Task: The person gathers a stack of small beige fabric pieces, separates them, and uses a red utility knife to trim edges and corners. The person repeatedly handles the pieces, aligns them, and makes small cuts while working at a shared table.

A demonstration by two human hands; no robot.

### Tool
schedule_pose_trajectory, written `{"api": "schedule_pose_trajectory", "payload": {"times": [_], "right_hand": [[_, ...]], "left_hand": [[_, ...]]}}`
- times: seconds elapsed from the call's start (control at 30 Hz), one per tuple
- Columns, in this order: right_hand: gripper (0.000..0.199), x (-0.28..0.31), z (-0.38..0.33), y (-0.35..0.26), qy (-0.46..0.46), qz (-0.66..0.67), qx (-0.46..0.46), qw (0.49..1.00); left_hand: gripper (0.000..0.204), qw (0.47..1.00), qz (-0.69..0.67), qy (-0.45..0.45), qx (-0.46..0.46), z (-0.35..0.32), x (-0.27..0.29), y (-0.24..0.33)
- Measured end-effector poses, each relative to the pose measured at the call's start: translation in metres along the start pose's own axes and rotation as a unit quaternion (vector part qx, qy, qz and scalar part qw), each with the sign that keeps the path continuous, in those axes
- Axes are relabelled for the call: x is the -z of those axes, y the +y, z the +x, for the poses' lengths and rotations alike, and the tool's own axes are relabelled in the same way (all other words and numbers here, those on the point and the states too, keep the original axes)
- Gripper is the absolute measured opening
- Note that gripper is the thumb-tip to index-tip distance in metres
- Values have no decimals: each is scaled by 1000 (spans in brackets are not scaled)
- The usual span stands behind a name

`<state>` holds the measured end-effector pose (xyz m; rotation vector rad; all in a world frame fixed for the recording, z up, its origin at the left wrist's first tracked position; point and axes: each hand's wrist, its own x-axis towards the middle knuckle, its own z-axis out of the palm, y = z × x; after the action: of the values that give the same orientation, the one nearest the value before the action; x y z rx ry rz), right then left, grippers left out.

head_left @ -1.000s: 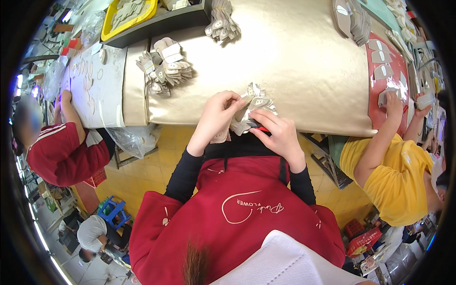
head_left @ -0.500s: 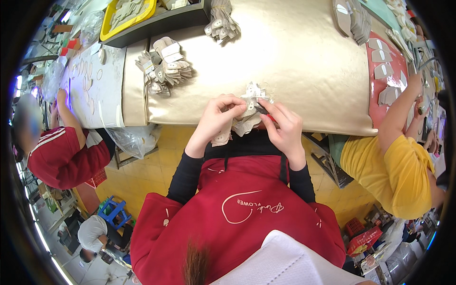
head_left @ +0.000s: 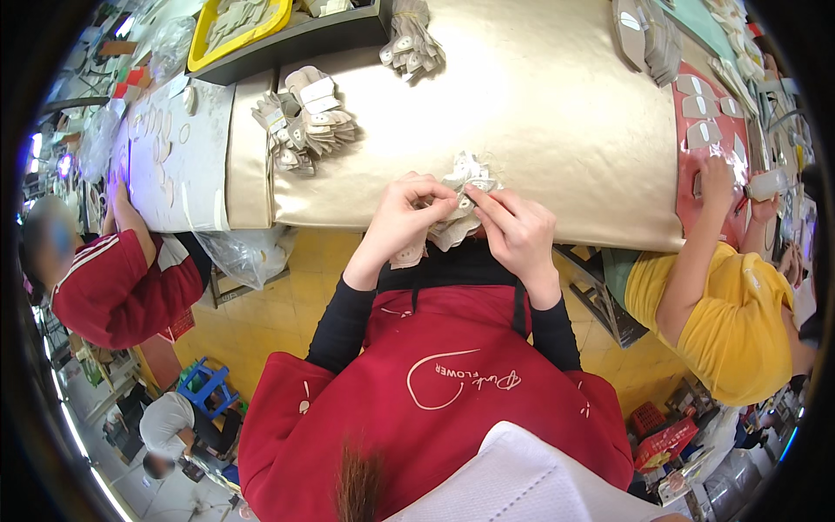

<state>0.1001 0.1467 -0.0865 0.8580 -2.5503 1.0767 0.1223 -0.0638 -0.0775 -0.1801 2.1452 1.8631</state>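
Note:
My left hand (head_left: pixel 402 217) and my right hand (head_left: pixel 515 228) meet at the near edge of a table covered in beige sheet (head_left: pixel 539 113). Together they hold a bundle of small pale cut pieces (head_left: pixel 459 209), with the fingers of both curled around it. Part of the bundle hangs below my left hand. My black sleeves and red apron fill the lower middle.
A heap of similar pale pieces (head_left: pixel 306 120) lies at the left of the table and another heap (head_left: pixel 410 43) at the far edge. A yellow tray (head_left: pixel 240 21) stands at the far left. A person in red (head_left: pixel 113 278) sits left; a person in yellow (head_left: pixel 722 296) works right.
My hands have shifted the bundle slightly, fingers closing tighter together over it. The arm of the person in yellow has lowered onto the red mat.

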Motion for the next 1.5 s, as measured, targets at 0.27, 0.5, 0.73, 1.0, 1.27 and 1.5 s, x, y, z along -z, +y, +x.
{"api": "schedule_pose_trajectory", "payload": {"times": [0.27,0.5,0.73,1.0,1.27,1.5], "right_hand": [[40,1,-2,3,-19,-12,21,1000],[38,20,-1,2,-5,78,-11,997],[62,40,-15,-13,-321,255,-43,911],[63,24,-23,-10,-304,133,-86,939],[62,22,-27,-9,-305,119,-100,940],[59,20,-25,-7,-279,122,-79,949]], "left_hand": [[14,999,44,-5,-26,0,2,2],[30,995,-96,16,12,-2,-1,-4],[37,992,-96,-10,84,4,11,-5],[29,990,121,72,21,10,-6,8],[21,994,61,83,36,13,-8,0],[12,976,-185,104,43,3,-2,-8]]}}
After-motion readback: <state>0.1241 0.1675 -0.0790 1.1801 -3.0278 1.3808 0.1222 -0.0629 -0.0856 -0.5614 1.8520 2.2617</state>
